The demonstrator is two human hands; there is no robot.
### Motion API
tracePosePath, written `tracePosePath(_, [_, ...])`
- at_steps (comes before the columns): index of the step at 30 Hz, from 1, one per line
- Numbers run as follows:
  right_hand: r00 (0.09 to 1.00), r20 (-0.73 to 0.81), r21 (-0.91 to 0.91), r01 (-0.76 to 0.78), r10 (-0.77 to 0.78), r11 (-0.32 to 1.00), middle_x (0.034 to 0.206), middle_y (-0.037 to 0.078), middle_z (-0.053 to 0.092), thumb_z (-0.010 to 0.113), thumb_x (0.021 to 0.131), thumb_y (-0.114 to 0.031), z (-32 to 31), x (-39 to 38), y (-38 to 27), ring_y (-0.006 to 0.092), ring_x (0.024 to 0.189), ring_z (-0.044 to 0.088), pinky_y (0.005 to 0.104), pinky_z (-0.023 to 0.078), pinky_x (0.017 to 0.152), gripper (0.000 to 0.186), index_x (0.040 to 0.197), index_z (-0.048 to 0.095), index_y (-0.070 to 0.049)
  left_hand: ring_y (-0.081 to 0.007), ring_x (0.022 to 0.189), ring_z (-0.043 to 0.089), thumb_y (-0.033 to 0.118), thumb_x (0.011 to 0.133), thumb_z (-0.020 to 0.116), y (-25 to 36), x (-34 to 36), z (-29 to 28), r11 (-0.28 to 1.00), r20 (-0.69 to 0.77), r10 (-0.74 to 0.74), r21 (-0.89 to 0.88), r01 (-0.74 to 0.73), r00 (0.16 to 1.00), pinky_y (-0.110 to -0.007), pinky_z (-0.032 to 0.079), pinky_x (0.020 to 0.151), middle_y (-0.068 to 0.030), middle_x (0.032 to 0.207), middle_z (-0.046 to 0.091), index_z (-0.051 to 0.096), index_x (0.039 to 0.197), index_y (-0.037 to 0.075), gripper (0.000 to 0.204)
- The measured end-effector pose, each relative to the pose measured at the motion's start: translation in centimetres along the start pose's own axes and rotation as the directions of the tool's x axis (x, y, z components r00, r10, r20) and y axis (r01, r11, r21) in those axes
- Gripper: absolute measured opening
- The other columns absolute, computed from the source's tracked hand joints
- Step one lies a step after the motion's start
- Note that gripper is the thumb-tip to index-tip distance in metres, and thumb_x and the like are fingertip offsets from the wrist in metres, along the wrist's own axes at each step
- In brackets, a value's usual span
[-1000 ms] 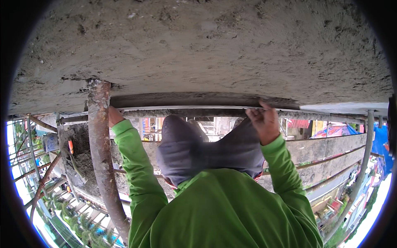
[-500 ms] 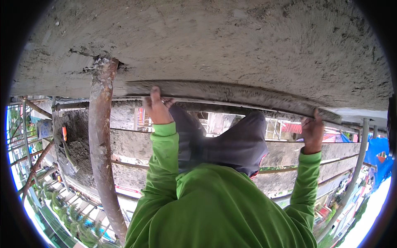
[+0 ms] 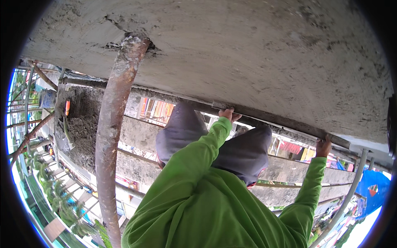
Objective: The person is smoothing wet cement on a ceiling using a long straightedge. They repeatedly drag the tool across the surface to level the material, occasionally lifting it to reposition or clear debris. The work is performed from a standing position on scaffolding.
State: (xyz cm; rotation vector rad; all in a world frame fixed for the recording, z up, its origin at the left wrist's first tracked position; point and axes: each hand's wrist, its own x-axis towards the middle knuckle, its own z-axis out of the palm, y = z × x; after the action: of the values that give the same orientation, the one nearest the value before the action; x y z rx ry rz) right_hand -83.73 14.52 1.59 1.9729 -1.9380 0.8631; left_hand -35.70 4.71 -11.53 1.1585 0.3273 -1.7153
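Note:
A long, cement-smeared straightedge point(image 3: 285, 122) lies along the lower edge of the rough grey plastered wall point(image 3: 231, 53). My left hand point(image 3: 230, 114) grips it near its left end, fingers hooked over the bar and thumb side up. Farther right, my right hand point(image 3: 324, 147) is closed on the bar close to its other end, fingertips pressed against its face. The undersides of both grips are hidden. Long green sleeves cover both arms, and my knees are bent below the bar.
A round wooden pole point(image 3: 118, 111) runs into the wall at left. Scaffold planks point(image 3: 289, 168) lie beneath me with gaps between them. An orange-handled tool point(image 3: 67, 108) rests on a mortar-covered board point(image 3: 84, 124). A metal pipe point(image 3: 356, 177) and blue tarp point(image 3: 372, 188) are at right.
My left hand has moved right along the bar, closer to my right hand, and its grip has tightened. The view has tilted, and the bar now slopes down to the right.

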Motion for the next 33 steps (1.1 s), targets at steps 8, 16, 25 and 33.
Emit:
tracePosePath(8, [0.989, 0.071, -0.261, 0.147, -0.133, 0.954, 0.061, 0.011, 0.048, 0.065, 0.065, -0.013, -0.4, 3.0, -10.9, 0.0246, 0.053, 0.048, 0.0352, 0.04, 0.049, 0.041, 0.1, 0.049, 0.0, -0.0334, 0.06, 0.055, -0.002, 0.073, 0.043, 7.6, -2.3, -0.9, 0.987, -0.082, 0.143, 0.09, -0.135, 0.986, -0.047, 0.054, 0.055, -0.0245, 0.087, 0.042, 0.018, 0.101, -0.008, 0.038])
tracePosePath(16, [0.976, 0.149, 0.393, -0.208, 0.161, 0.896, 0.066, 0.01, 0.05, 0.06, 0.07, -0.003, 1.8, 4.0, -16.2, 0.018, 0.058, 0.051, 0.0261, 0.043, 0.051, 0.039, 0.105, 0.045, 0.004, -0.0285, 0.057, 0.056, -0.001, 0.072, 0.045, 15.5, -6.4, -2.1, 0.912, -0.038, 0.391, 0.148, -0.382, 0.919, -0.043, 0.054, 0.053, -0.0193, 0.069, 0.049, 0.04, 0.08, -0.012, 0.015])
tracePosePath(25, [0.951, 0.202, 0.631, -0.31, 0.235, 0.711, 0.082, 0.013, 0.052, 0.054, 0.073, 0.004, 4.4, 3.5, -20.9, 0.0167, 0.066, 0.052, 0.0242, 0.045, 0.057, 0.032, 0.104, 0.044, 0.004, -0.024, 0.055, 0.054, 0.002, 0.072, 0.046, 24.5, -13.7, -1.0, 0.766, 0.101, 0.592, 0.239, -0.597, 0.8, -0.035, 0.054, 0.051, -0.0168, 0.071, 0.048, 0.036, 0.085, -0.013, 0.022])
tracePosePath(33, [0.332, 0.765, 0.635, -0.531, 0.552, -0.561, 0.077, 0.006, 0.056, 0.051, 0.08, -0.012, 7.0, 7.0, -33.6, 0.0154, 0.063, 0.05, 0.0252, 0.042, 0.056, 0.012, 0.089, 0.051, -0.005, -0.0205, 0.06, 0.055, 0.002, 0.074, 0.046, 30.6, -16.0, -3.2, 0.678, 0.009, 0.692, 0.334, -0.654, 0.722, -0.031, 0.053, 0.055, -0.0147, 0.084, 0.051, 0.041, 0.103, -0.008, 0.032])
